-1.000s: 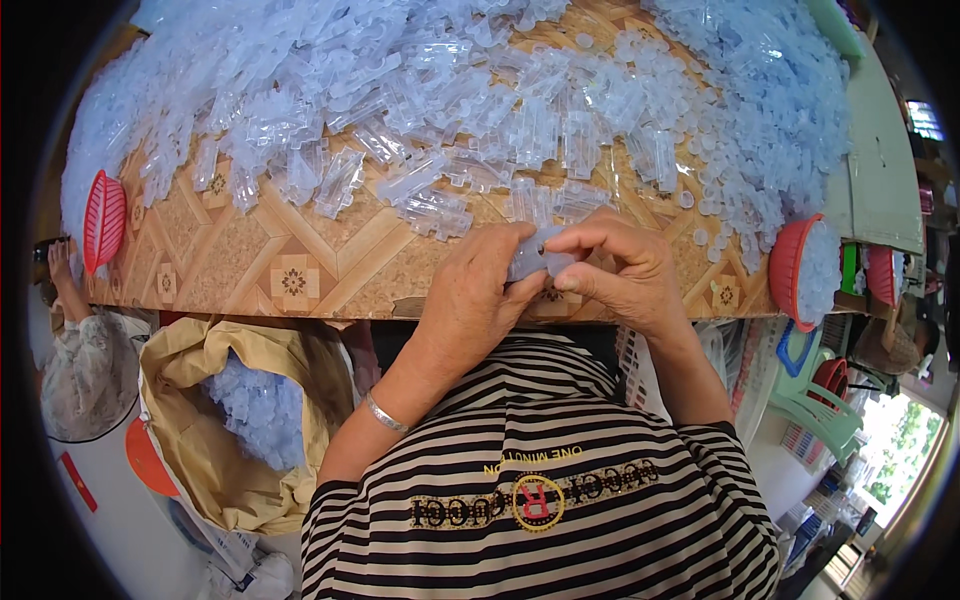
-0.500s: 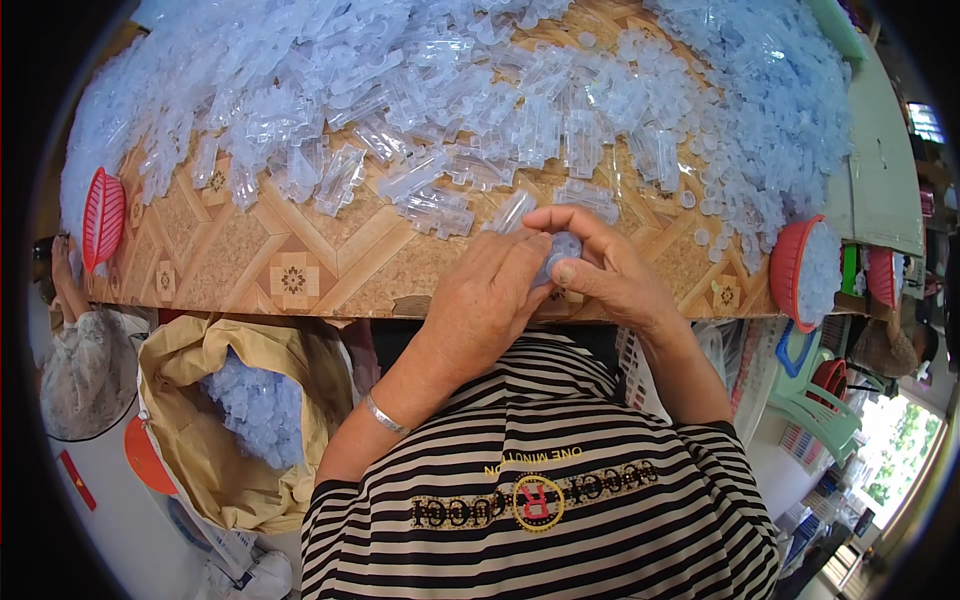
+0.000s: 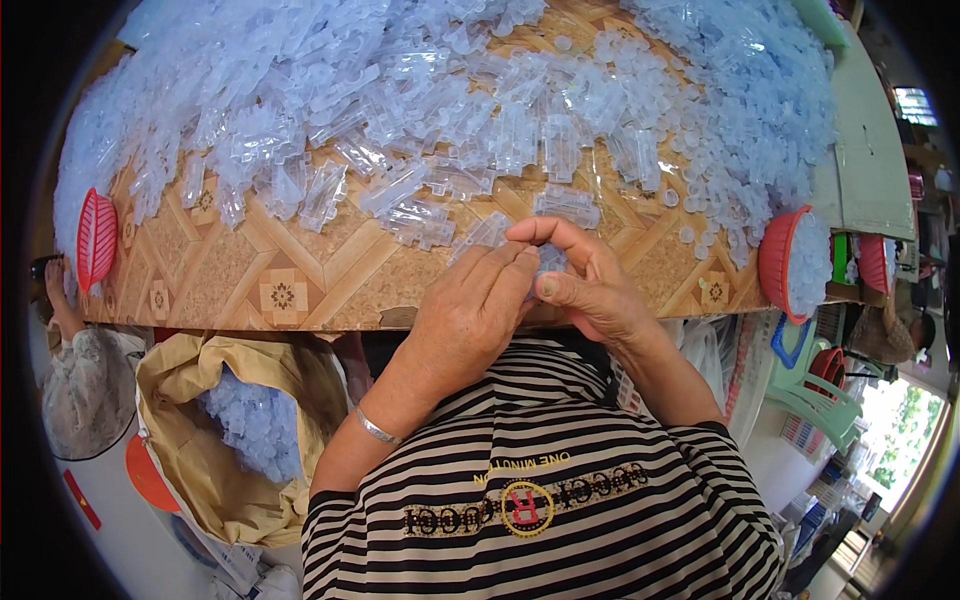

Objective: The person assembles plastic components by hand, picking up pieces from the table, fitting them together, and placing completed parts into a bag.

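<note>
My left hand (image 3: 475, 310) and my right hand (image 3: 598, 290) meet over the table's near edge. Between their fingertips is a small translucent bluish plastic piece (image 3: 550, 259), largely covered by the fingers. Left fingers are pressed together against it, while my right thumb and forefinger curve around its other side. Just past my left fingertips is a clear ribbed plastic piece (image 3: 487, 232); whether it is touched cannot be told. Farther off lie another clear plastic piece (image 3: 566, 203) and a clear plastic case-like piece (image 3: 416, 222).
A large heap of clear plastic parts (image 3: 270, 90) covers the table's far side, with small round discs (image 3: 690, 205) at right. Red baskets stand at left (image 3: 97, 240) and right (image 3: 780, 265). A brown sack (image 3: 170, 400) holds more parts. Another person's arm (image 3: 65, 310) shows at left.
The whole view has shifted slightly, with the table things sitting a little lower and more to the left. My hands stay together on the small piece, with slight finger movement.
</note>
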`<move>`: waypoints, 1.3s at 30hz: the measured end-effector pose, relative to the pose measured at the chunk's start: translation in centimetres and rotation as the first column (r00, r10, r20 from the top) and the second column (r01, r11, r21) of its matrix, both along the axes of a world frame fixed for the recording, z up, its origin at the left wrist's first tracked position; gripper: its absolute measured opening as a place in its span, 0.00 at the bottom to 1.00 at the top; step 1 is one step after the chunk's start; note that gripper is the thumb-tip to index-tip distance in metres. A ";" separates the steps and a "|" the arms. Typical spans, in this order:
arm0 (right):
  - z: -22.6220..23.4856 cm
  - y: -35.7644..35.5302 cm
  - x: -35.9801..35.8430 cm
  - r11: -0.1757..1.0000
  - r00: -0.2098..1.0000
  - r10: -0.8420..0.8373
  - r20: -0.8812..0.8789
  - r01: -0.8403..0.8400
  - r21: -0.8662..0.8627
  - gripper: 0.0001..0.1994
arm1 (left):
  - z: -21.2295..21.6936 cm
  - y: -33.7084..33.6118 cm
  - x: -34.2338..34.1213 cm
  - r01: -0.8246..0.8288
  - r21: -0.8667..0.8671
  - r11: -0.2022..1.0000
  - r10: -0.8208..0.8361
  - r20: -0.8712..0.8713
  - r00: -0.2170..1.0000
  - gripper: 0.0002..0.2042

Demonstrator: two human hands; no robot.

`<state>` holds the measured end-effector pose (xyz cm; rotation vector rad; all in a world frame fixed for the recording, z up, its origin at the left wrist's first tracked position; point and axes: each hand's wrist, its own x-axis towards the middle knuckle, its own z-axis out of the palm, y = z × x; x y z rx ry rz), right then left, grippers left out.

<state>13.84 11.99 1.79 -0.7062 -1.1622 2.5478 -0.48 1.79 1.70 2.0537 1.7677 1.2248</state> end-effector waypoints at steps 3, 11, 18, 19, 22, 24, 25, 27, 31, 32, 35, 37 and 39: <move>-0.4 0.0 0.3 0.999 0.999 -0.039 0.004 0.039 0.004 0.29 | -0.5 0.5 0.2 0.013 0.017 1.000 -0.014 0.027 1.000 0.19; -0.7 0.0 0.6 0.999 0.999 -0.029 0.014 0.029 0.019 0.29 | -0.9 0.1 0.7 -0.004 -0.006 1.000 0.004 0.028 1.000 0.23; -0.5 0.6 1.1 0.990 0.999 0.039 0.032 -0.043 0.134 0.34 | -0.1 0.6 0.7 0.027 -0.031 0.999 -0.028 -0.018 0.999 0.24; -0.5 0.7 1.1 0.954 0.998 0.033 0.059 -0.050 0.297 0.36 | -0.1 0.7 0.7 0.030 -0.040 0.999 -0.031 -0.038 0.999 0.24; -0.1 0.8 1.8 0.970 0.995 0.082 0.060 -0.094 0.225 0.34 | -0.2 0.7 0.9 0.032 -0.069 0.997 -0.032 0.000 0.999 0.25; -0.1 1.1 2.4 0.944 0.998 -0.001 0.067 -0.021 0.329 0.34 | 0.3 0.1 0.4 -0.007 -0.051 0.999 0.007 0.006 1.000 0.25; -0.1 1.4 3.0 0.903 0.994 -0.083 0.068 0.046 0.427 0.33 | 0.5 -0.3 -0.1 -0.048 -0.035 0.998 0.048 0.016 0.999 0.25; 0.9 3.3 5.2 0.613 0.902 -0.389 0.186 0.103 0.783 0.29 | 0.9 -1.9 -2.2 -0.187 0.005 0.982 0.187 0.028 0.982 0.24; -0.4 8.4 12.1 -0.168 0.518 -0.853 -0.069 -0.147 0.975 0.25 | -0.2 -8.3 -7.8 -0.610 -0.042 0.791 0.606 0.193 0.772 0.20; -2.0 9.4 14.3 -0.241 0.444 -0.888 -0.118 -0.231 0.942 0.27 | -0.5 -10.2 -8.9 -0.719 -0.114 0.685 0.717 0.283 0.638 0.19; -5.4 11.9 18.1 -0.147 0.301 -0.953 -0.034 -0.363 0.920 0.31 | 0.2 -14.8 -12.2 -0.855 -0.049 0.517 0.838 0.234 0.494 0.17; -5.8 12.6 17.9 -0.111 0.283 -0.959 -0.002 -0.371 0.922 0.32 | -0.1 -18.3 -13.4 -0.927 -0.107 0.361 0.915 0.233 0.329 0.18; -6.0 12.9 17.4 -0.071 0.256 -0.966 0.031 -0.380 0.922 0.33 | -1.1 -21.4 -14.6 -0.965 -0.135 0.224 0.957 0.217 0.192 0.19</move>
